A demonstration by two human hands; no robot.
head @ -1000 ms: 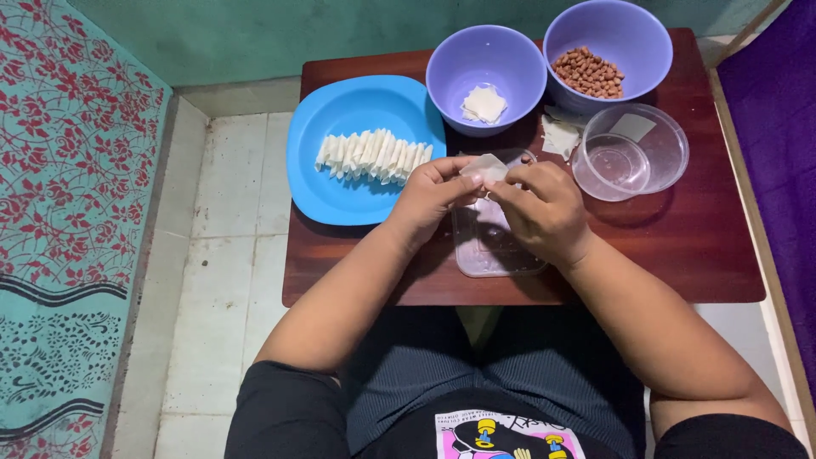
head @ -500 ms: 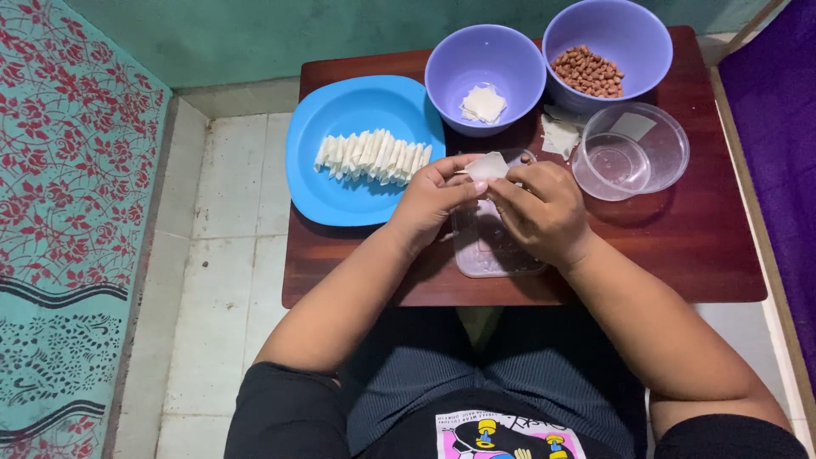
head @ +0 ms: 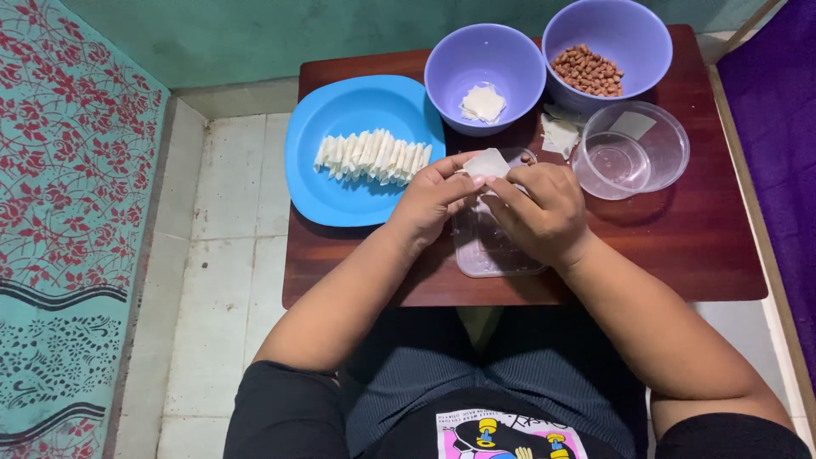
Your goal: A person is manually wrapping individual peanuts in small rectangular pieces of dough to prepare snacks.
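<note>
Grip: both hands pinch one thin white wrapper sheet [head: 486, 162] between them; the left hand [head: 433, 200] has thumb and fingertips closed on the sheet's left edge, the right hand [head: 544, 211] has its fingers closed on the right and lower edge.
Wrapper sheet: pale, roughly square, partly folded, held up just above the clear rectangular tray [head: 493, 246]; whether anything sits inside the fold cannot be told.
Landmark: the clear rectangular tray lies on the dark red-brown table [head: 680, 246], at the middle of its near half; the places below are told from it.
Left hand: over the tray's far left corner, wrist running back toward the near left.
Right hand: over the tray's far right part, covering much of it, forearm running toward the near right.
Blue plate [head: 340, 183]: left of the tray and a little farther away, its rim just beside the left hand.
Folded white pieces [head: 372, 156]: a tight overlapping row across the middle of the blue plate.
Purple bowl with wrappers [head: 459, 64]: straight beyond the tray, a small stack of white squares [head: 483, 103] at its bottom.
Purple bowl with peanuts [head: 633, 30]: beyond the tray and to the right, touching or nearly touching the first bowl; brown peanuts [head: 588, 71] lie in it.
Clear round container [head: 667, 144]: right of the tray, near the right hand; a smaller clear round dish [head: 614, 163] rests at its left side.
Loose white scraps [head: 559, 134]: on the table between the bowls and the clear round container.
</note>
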